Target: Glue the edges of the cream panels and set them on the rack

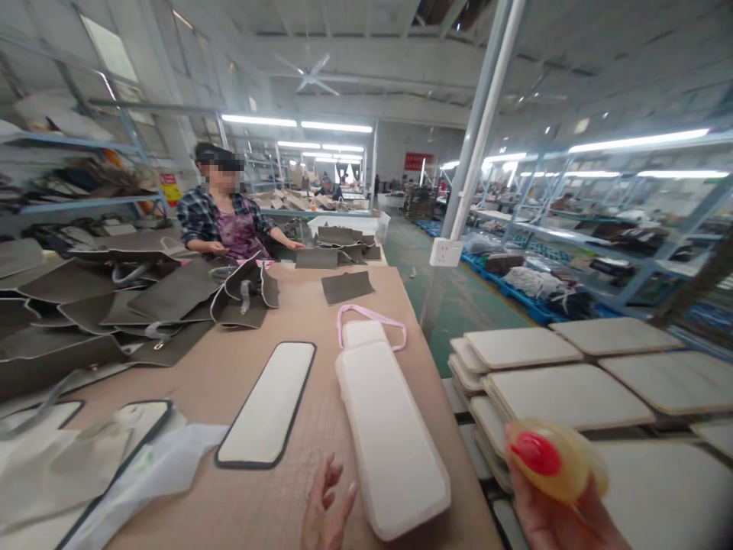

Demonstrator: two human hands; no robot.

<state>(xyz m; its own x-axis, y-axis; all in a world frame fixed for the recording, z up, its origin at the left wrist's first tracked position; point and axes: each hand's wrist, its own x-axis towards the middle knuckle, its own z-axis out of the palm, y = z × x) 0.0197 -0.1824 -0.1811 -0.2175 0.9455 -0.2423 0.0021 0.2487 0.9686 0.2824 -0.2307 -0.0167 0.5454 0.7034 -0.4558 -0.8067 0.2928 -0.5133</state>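
Observation:
My right hand [550,516] grips a soft, yellowish squeeze bottle [573,458] with a red cap, tipped sideways over the right-hand stacks. At the bottom middle, my left hand [329,504] hovers near the table with its fingers apart and nothing in it. Just right of that hand lies a pile of long white rounded panels [395,435]. Beyond my left hand, a single white panel with dark edging [266,405] rests flat on the brown tabletop [188,382]. A pink strap loop [395,330] lies around the far end of the white pile.
Grey-brown bag pieces [172,294] heap up on the left. A grey flap [347,287] lies farther off. Stacks of pale panels [573,389] stand on the right beyond the table edge. A co-worker [229,214] is across the table. A metal post [475,130] carries a socket box.

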